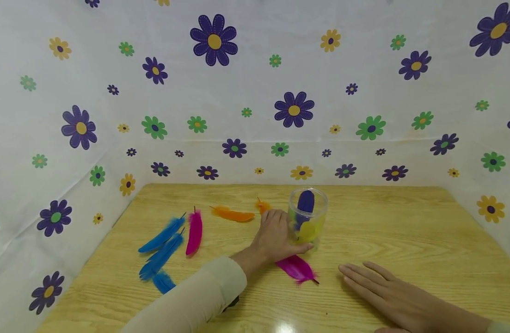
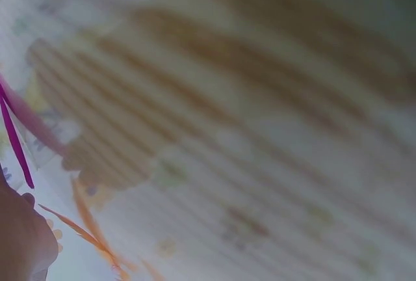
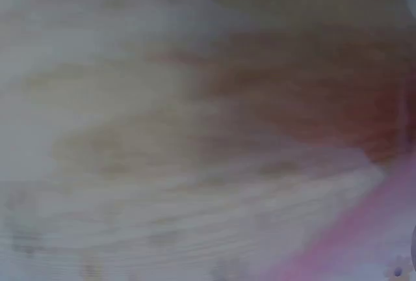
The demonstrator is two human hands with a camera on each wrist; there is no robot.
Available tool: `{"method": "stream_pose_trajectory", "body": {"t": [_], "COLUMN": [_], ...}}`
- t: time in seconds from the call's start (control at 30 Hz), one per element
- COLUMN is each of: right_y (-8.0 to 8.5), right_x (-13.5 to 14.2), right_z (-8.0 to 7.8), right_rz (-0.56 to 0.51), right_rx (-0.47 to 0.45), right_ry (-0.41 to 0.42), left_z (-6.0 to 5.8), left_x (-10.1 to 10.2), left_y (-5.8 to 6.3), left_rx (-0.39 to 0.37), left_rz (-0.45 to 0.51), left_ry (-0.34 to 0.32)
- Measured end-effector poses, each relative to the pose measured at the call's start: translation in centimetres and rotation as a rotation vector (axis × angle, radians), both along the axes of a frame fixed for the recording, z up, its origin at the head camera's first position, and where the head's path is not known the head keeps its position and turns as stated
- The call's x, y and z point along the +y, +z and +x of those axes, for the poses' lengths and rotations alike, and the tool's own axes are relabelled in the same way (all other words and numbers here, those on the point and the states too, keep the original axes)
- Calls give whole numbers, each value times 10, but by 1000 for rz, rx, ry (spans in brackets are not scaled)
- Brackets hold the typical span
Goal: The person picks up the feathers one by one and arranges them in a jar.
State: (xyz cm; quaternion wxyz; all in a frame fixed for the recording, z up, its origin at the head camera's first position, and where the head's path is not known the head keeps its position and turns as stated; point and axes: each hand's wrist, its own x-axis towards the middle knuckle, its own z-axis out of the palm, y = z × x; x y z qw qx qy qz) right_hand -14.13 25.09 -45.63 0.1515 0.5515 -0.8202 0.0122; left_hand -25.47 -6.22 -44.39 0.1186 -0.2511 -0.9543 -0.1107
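Observation:
My left hand [image 1: 275, 237] grips a clear plastic jar [image 1: 318, 231] from its left side, with the thumb across the front near the base. A dark purple feather [image 1: 306, 202] stands upright inside the jar, and something yellow [image 1: 308, 230] shows low in it. Just behind my left fingers lies an orange feather [image 1: 262, 206], partly covered. A magenta feather [image 1: 297, 268] rests on the table in front of the jar. My right hand [image 1: 398, 296] lies with straight fingers at the table's front right, holding nothing. The left wrist view is mostly blurred, with part of a hand [image 2: 23, 235] at its edge.
On the wooden table [image 1: 396, 222], several blue feathers [image 1: 163, 252] lie at the left. Beside them are another magenta feather [image 1: 194, 232] and an orange feather [image 1: 233, 214]. Flower-printed white cloth [image 1: 246, 83] encloses the back and sides.

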Motion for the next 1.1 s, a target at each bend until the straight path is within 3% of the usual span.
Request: {"method": "stream_pose_trajectory", "body": {"t": [0.13,0.3,0.43,0.57,0.67,0.9,1.1], "right_y": [5,16,19,4,-12,-31,-29], "right_x": [-12,8,36,55,61,57,54], "right_z": [-9,-6,14,37,45,42,36], "right_rz": [-48,-73,-17,80,63,-123,-139], "right_rx": [9,-35,-53,82,174,72,36], "right_ry": [61,82,-60,-141,-143,-342,-376], "left_z": [1,2,0,0,0,1,1], "left_x": [0,1,2,2,1,1,0], "left_y": [0,-1,-1,0,1,0,1], "left_rx": [-1,-5,0,0,-3,-2,-12], "left_rz": [11,15,10,2,1,12,2], "left_ry": [-3,1,-2,-2,3,1,7]}}
